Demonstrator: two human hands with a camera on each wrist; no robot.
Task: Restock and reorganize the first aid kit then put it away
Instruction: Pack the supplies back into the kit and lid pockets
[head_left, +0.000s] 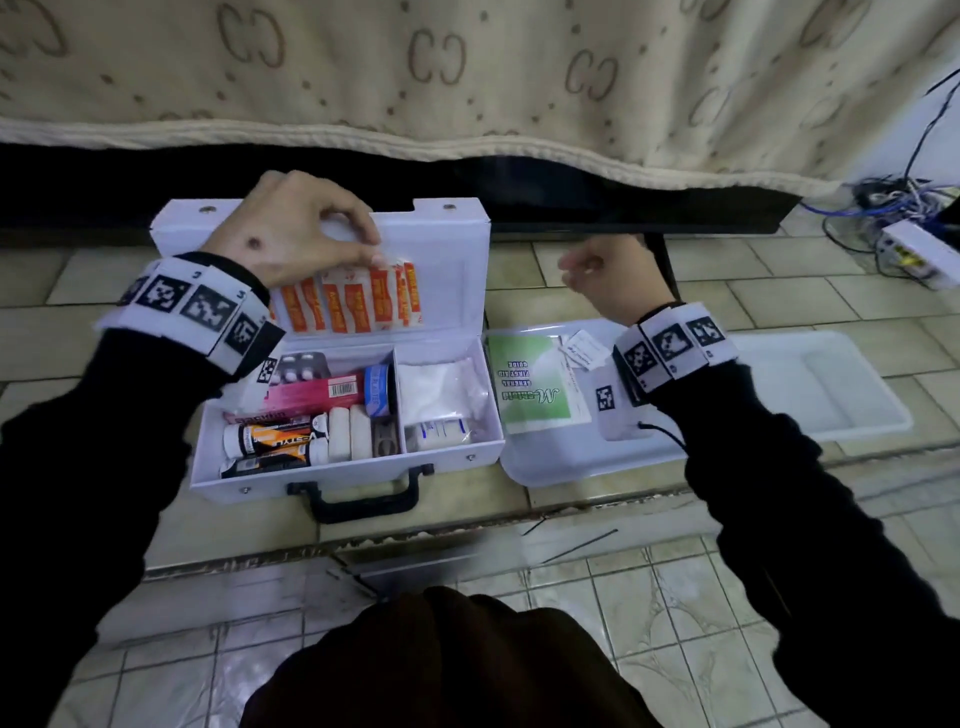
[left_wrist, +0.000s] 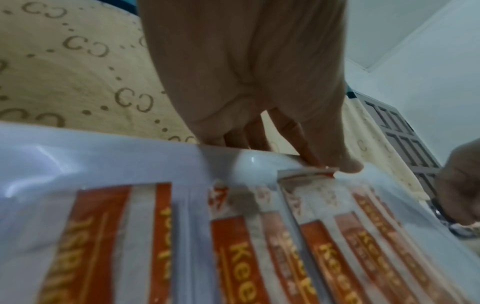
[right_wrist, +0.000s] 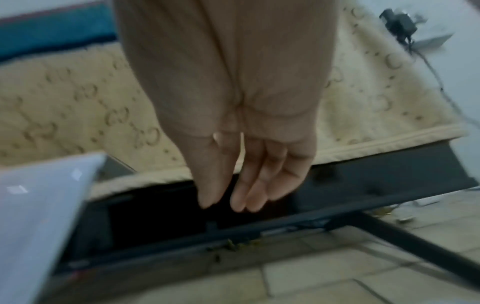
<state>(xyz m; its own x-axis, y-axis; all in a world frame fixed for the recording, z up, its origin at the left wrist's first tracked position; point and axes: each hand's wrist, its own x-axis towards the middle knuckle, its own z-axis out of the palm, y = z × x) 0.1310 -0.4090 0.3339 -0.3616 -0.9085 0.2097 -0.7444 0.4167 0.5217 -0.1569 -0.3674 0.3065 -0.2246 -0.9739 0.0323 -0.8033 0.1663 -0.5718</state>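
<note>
Kit: the white plastic first aid case with a black carry handle (head_left: 332, 415) lies open on the tiled floor (head_left: 727, 597) just in front of the bed frame, its lid (head_left: 441, 249) standing up towards the bed.
Tray beside it: a clear plastic tray (head_left: 810, 384) lies to the right of the case, touching or nearly so; on it lie a green and white first aid guide leaflet (head_left: 535, 384) and small white sachets (head_left: 584, 349).
Base contents: a pink carton (head_left: 317, 392), orange and black tubes (head_left: 275, 441), white gauze rolls (head_left: 350, 431) and a blue tape roll (head_left: 376, 388) fill the left compartment; a white pouch (head_left: 441, 384) lies in the right one.
Plasters: orange and white wrapped plaster strips (head_left: 353, 301) fan out against the inside of the lid, behind a clear pocket as far as the left wrist view shows.
Left hand (head_left: 296, 228): thumb and forefinger pinch the top edge of one strip near the pocket mouth.
Right hand (head_left: 608, 280): hovers clear of the case, fingers loosely bent, holding nothing.
Doing it well: probably best to square the strips into one stack and slide them down flat, so none sticks out past the pocket edge.
Watch for: a strip caught at the lid's edge would likely stop the case closing; the free hand could steady the lid.
</note>
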